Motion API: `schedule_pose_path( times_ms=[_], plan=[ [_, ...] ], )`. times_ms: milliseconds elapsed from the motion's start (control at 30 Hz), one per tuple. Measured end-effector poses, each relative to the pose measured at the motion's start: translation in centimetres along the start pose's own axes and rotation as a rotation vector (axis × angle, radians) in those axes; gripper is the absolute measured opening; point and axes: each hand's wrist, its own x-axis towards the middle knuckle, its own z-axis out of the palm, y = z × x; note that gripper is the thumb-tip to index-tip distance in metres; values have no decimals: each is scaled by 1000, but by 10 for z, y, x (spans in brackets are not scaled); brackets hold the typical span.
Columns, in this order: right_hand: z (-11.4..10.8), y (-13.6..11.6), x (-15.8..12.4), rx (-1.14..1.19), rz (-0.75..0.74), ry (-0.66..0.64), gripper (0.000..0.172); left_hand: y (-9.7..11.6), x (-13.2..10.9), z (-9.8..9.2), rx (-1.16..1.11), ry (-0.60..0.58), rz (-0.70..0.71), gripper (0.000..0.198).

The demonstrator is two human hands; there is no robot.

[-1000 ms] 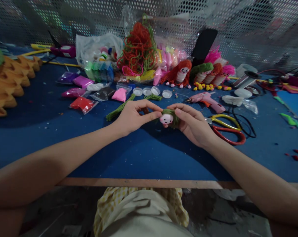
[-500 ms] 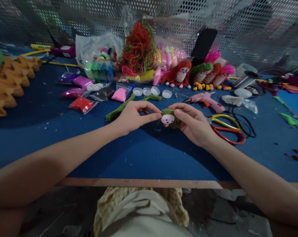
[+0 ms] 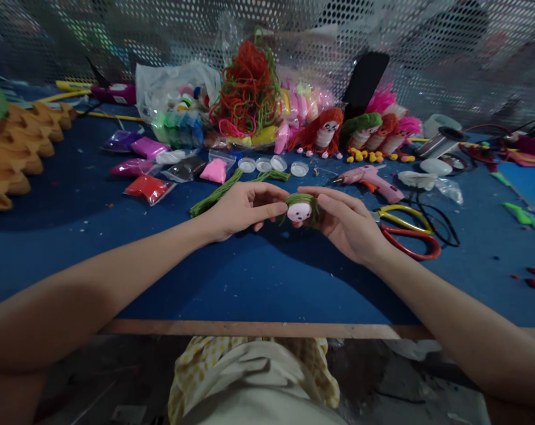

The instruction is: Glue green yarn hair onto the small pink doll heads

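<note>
A small doll head with a pink face and green yarn hair sits between my two hands above the blue table. My right hand cradles it from the right, fingers curled round the yarn. My left hand pinches the head's left side with thumb and fingertips. A bundle of green yarn strands lies on the table just behind my left hand.
Red and yellow scissors and a pink glue gun lie right of my hands. Finished yarn dolls, a yarn tangle, clay packets and white lids fill the back. Orange foam shapes lie at the left.
The doll head has risen slightly and turned more upright between my fingers. My left fingers have closed in flatter against it. Both arms stay in place.
</note>
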Motion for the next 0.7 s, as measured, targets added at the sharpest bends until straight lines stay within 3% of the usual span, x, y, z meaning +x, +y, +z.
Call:
schedule_pose_path(
  times_ms=[233, 433, 700],
  plan=[
    [-1, 3, -3, -87, -60, -23, 30, 7, 0, -3, -178, -95, -115, 41],
    [-4, -5, -12, -597, -455, 44, 30, 5, 2, -7, -234, -142, -120, 40],
    [-5, -6, -13, -771, -719, -20, 31, 8, 0, -7, -250, -188, -136, 38]
  ],
)
